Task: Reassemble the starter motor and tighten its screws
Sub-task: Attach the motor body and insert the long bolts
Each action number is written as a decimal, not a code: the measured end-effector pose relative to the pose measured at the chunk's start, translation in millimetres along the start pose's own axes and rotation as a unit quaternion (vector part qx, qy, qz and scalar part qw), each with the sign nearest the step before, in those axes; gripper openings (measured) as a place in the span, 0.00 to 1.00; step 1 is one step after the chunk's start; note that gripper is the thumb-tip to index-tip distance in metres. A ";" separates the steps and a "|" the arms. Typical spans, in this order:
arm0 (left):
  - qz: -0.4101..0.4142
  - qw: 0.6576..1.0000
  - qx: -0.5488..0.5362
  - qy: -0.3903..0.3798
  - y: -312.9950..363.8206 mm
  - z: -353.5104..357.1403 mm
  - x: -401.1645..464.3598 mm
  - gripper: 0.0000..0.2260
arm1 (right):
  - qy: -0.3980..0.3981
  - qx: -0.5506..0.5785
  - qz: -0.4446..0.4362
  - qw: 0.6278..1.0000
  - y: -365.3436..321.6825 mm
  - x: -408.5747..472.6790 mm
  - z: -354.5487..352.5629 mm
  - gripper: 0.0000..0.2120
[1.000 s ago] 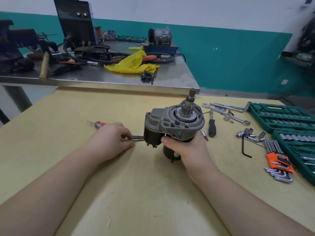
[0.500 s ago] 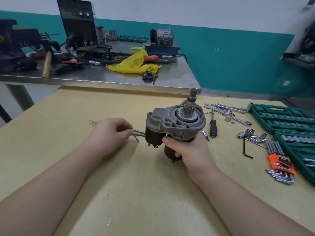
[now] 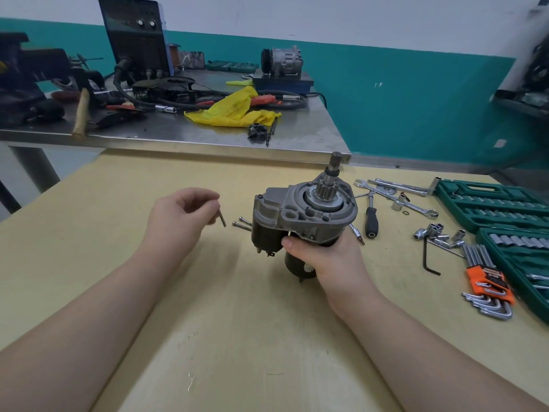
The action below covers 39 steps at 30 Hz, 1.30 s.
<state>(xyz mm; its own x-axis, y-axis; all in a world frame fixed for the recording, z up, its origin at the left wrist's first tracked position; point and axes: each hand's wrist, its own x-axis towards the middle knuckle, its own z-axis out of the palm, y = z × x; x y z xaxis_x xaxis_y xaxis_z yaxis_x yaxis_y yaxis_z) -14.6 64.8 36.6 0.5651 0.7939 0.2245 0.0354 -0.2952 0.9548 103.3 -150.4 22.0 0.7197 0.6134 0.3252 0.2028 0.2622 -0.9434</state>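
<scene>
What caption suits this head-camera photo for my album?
Right hand steadies a starter motor upright while left hand pinches a screw.

So on my bench [image 3: 237,337] the starter motor [image 3: 303,215] sits dead centre, two loose bolts [image 3: 242,223] just left of it. Wrenches [image 3: 395,194] and socket cases [image 3: 493,203] lie off right, hex keys [image 3: 487,281] nearer me. Second bench [image 3: 178,135] behind.

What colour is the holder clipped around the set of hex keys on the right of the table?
Orange, with the hex-key holder seen clearly in the head view.
</scene>
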 end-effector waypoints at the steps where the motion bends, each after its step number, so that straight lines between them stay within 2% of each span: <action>1: 0.014 0.999 -0.033 0.016 11.5 0.1 -2.9 0.07 | 0.001 -0.003 0.006 1.000 0.4 -0.2 -0.1 0.22; 3: 0.068 0.993 -0.092 0.029 41.4 2.8 -11.4 0.07 | 0.006 -0.006 0.018 1.000 0.7 -0.3 -0.7 0.21; 5: 0.165 0.981 -0.106 0.001 70.8 9.1 -26.0 0.08 | 0.010 -0.007 0.030 0.999 -1.5 -0.7 -0.6 0.20; 7: 0.261 0.962 -0.071 -0.046 91.5 17.4 -40.3 0.09 | 0.004 -0.002 0.032 0.999 -4.3 -1.4 -0.2 0.19; 10: 0.324 0.942 0.014 -0.087 102.3 29.1 -46.6 0.13 | 0.004 0.006 0.029 1.000 -6.0 -1.8 0.1 0.21; 12: 0.319 0.941 0.053 -0.102 102.3 34.6 -45.1 0.14 | 0.008 0.007 0.035 0.999 -4.7 -1.5 -0.1 0.20; 15: 0.289 0.950 0.046 -0.110 99.8 39.8 -44.9 0.16 | 0.008 0.002 0.048 0.999 -2.8 -1.5 -1.4 0.17; 18: 0.275 0.956 0.013 -0.104 100.5 40.4 -43.6 0.15 | 0.018 -0.014 0.066 0.998 -2.0 -0.5 -3.0 0.21; 22: 0.291 0.948 0.022 -0.123 103.7 42.0 -46.3 0.16 | 0.013 -0.020 0.064 0.998 0.0 0.4 -2.7 0.25; 24: 0.295 0.946 0.020 -0.133 103.7 44.1 -49.0 0.17 | 0.018 -0.013 0.063 0.998 -0.8 -0.3 -2.1 0.24; 30: 0.380 0.904 0.132 -0.143 100.7 40.6 -44.7 0.11 | 0.017 -0.005 0.068 0.998 0.4 0.7 -1.8 0.18; 34: 0.411 0.887 0.153 -0.144 103.7 36.9 -41.1 0.10 | 0.014 -0.009 0.068 0.998 1.9 0.9 -2.2 0.19; 39: 0.335 0.923 0.095 -0.162 101.0 39.4 -45.6 0.13 | 0.024 -0.021 0.067 0.997 5.1 1.7 -4.3 0.20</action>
<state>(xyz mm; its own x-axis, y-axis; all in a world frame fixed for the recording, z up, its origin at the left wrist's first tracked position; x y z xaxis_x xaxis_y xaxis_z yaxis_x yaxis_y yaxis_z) -4.3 -22.2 115.2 0.7283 0.2083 0.6528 -0.2840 -0.7752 0.5642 108.5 -151.3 17.5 0.7727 0.6047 0.1931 0.1295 0.1476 -0.9805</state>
